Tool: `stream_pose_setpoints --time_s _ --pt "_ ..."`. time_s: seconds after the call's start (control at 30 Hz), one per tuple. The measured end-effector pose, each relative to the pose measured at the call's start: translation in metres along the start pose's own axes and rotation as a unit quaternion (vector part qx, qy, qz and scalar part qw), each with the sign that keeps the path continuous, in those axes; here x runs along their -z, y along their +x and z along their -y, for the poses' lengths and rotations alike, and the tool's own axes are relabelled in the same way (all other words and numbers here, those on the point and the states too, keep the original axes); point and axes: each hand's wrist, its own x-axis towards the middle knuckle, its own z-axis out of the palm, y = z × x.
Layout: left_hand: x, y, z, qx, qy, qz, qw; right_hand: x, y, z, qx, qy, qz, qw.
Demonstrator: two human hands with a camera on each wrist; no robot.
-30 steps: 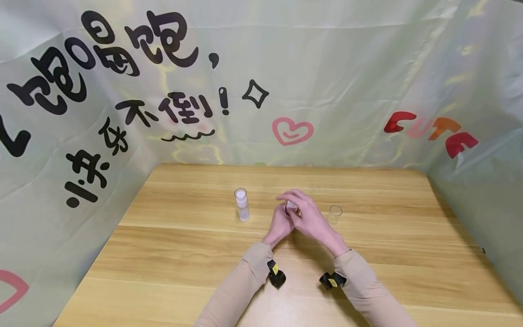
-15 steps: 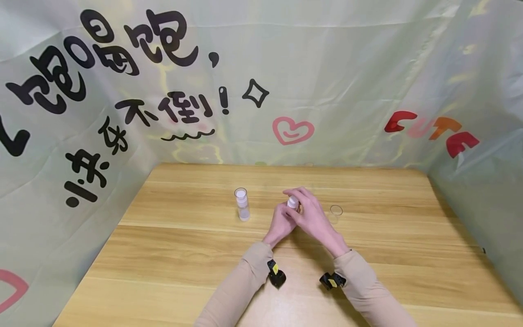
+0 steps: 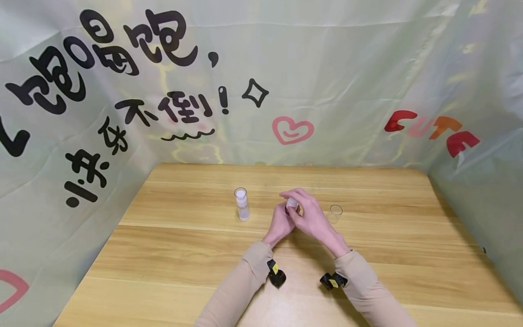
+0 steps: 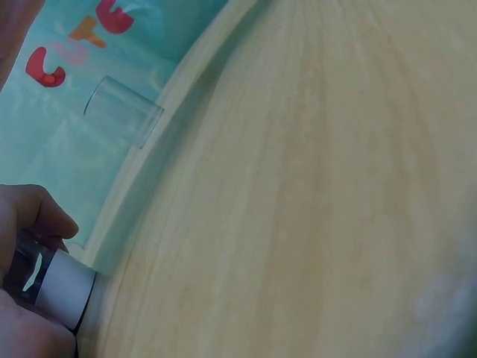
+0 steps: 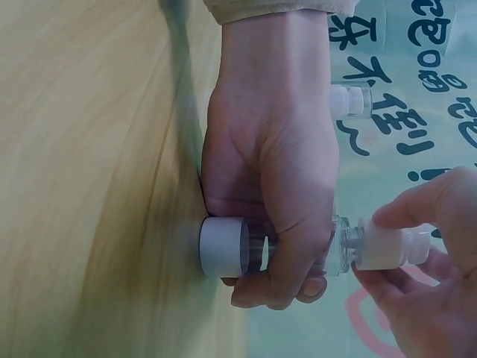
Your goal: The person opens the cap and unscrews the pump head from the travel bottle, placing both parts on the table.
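My left hand (image 3: 279,224) grips a small clear pump bottle with a white band at its base (image 5: 222,247); in the right wrist view its fingers and thumb wrap the bottle's middle. The fingers of my right hand (image 3: 311,219) pinch the bottle's white pump top (image 5: 378,245) at the neck. In the head view the two hands largely cover this bottle. To their left stands a second pump bottle (image 3: 243,212) with a clear sleeve around its top. A clear cylindrical cap (image 4: 123,113) stands on the table to the right of my hands, its rim showing as a thin ring.
The wooden table (image 3: 196,254) is enclosed by pale printed cloth walls (image 3: 327,81) at the back and both sides. Black wrist cameras sit at both cuffs, close above the tabletop.
My right fingers shift around the pump top, which showed more fully half a second ago. The left hand keeps its grip, and the second bottle and clear cap stay put.
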Motion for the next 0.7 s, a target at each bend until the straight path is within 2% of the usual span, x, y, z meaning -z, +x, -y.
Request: stream_pose_setpoints --time_s 0.33,0.7 --pt "-0.0026 -0.0001 0.0012 -0.007 -0.025 -0.017 0.9995 0.0 0.0006 -0.003 0.022 0.031 -0.015 0.999" --pt "-0.0036 0.0013 0.0025 -0.006 -0.009 -0.017 0.9998 0.0008 -0.0006 -0.009 0.017 0.05 -0.03 0.998"
